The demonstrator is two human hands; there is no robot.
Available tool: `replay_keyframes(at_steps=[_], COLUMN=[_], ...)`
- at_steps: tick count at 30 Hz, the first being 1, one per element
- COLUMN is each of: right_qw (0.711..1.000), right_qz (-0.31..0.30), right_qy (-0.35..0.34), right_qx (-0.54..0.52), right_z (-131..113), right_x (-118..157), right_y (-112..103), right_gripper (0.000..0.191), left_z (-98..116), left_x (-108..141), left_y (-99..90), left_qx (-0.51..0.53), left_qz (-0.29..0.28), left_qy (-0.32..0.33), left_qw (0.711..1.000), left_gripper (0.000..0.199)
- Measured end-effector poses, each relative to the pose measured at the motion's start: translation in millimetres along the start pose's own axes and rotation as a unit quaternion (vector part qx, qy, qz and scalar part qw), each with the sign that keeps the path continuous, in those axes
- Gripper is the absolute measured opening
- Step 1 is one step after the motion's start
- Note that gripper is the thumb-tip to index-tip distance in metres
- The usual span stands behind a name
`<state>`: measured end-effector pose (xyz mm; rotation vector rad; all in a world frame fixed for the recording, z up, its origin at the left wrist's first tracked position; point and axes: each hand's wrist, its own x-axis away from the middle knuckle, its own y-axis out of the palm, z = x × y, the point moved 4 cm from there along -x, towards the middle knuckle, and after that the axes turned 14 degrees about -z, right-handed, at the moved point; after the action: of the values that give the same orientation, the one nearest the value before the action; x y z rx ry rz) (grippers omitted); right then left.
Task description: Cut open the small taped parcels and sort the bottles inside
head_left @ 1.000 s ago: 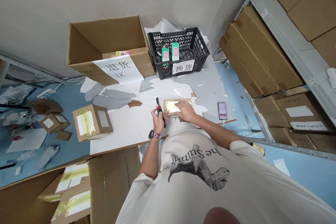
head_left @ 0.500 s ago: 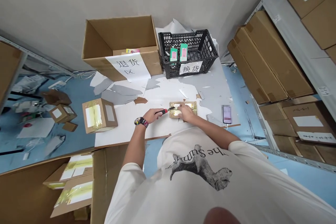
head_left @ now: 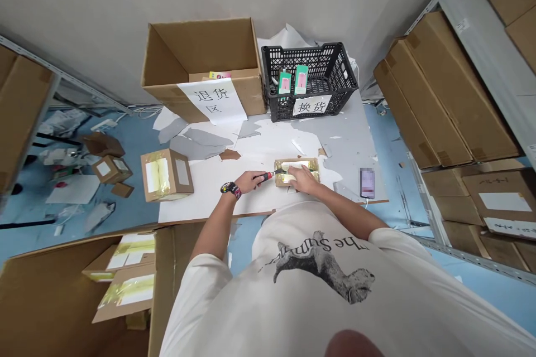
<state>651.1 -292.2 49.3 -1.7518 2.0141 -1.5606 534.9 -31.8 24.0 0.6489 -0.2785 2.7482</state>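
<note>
A small cardboard box (head_left: 278,181) with yellowish tape and white paper on top lies near the table's front edge. My left hand (head_left: 250,181), a watch on its wrist, is closed round the handle of a red and black utility knife (head_left: 264,177). The knife's dark blade reaches over the box's left end; how deep it goes I cannot tell. From the right, my right hand (head_left: 305,181) grips the box, fingers pressed on its top beside the blade. Part of the box is hidden under that hand.
A taped carton (head_left: 180,174) stands at the table's left. Behind are a large open cardboard box (head_left: 167,97) and a black crate (head_left: 312,111) holding green-and-pink packs. A phone (head_left: 367,183) lies at the right. Another open carton (head_left: 165,268) stands front left; shelves with boxes (head_left: 452,89) flank the right.
The view has shifted, so the table and the things on it sit slightly further right. My left hand still holds the knife at the box, and my right hand stays on its top.
</note>
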Motion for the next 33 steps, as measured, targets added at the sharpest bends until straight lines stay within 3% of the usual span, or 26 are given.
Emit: replay_keyframes(at_steps=[5, 9, 11, 13, 17, 20, 23, 27, 33], right_qw=[1.000, 0.999, 0.998, 0.998, 0.995, 0.993, 0.991, 0.991, 0.990], right_qz=[0.007, 0.024, 0.036, 0.050, 0.092, 0.095, 0.101, 0.090, 0.072], right_qy=[-0.026, -0.035, -0.048, -0.044, 0.007, 0.011, 0.027, 0.024, -0.013], right_qx=[0.006, 0.015, 0.012, 0.000, 0.027, 0.072, 0.080, 0.100, 0.119], right_z=[1, 3, 3, 5, 8, 6, 6, 8, 11], right_x=[5, 9, 13, 16, 11, -2, -15, -23, -23], right_y=[2, -3, -5, -7, -10, -11, -10, -6, -5], right_gripper=[0.044, 0.044, 0.033, 0.036, 0.039, 0.045, 0.053, 0.072, 0.060], left_z=[-18, -30, -40, -55, -86, -90, -75, -41, -6], left_x=[17, 34, 45, 57, 82, 91, 93, 94, 78], left_y=[22.9, 40.1, 47.1, 52.7, 68.8, 85.9, 97.5, 100.0, 98.0], left_qx=[0.095, 0.130, 0.176, 0.235, 0.310, 0.313, 0.253, 0.098, -0.119], left_qz=[-0.082, -0.072, -0.014, 0.091, 0.326, 0.392, 0.378, 0.345, 0.242], left_qy=[-0.050, -0.036, -0.022, -0.017, -0.028, -0.035, -0.023, 0.018, 0.032], left_qw=[0.991, 0.988, 0.984, 0.968, 0.892, 0.864, 0.890, 0.933, 0.962], left_gripper=[0.057, 0.063, 0.074, 0.087, 0.098, 0.093, 0.081, 0.060, 0.052])
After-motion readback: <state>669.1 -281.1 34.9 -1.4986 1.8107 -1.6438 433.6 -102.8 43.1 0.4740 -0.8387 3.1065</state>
